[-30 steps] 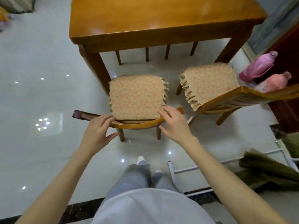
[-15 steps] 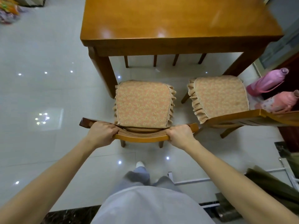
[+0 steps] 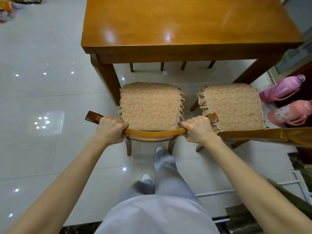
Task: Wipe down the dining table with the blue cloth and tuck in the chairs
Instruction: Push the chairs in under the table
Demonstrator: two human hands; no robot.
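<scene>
Open gap under table (image 3: 185, 31); table leg (image 3: 106, 78) close left of chair (image 3: 150, 107), second chair (image 3: 231, 105) right

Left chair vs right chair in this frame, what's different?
The left chair is gripped at its backrest by the left hand and right hand; the right chair is untouched. The right chair stands beside two pink flasks; the left chair stands beside a leg of the table. Shared: wooden frames, ruffled floral cushions, seats not under the table.
</scene>
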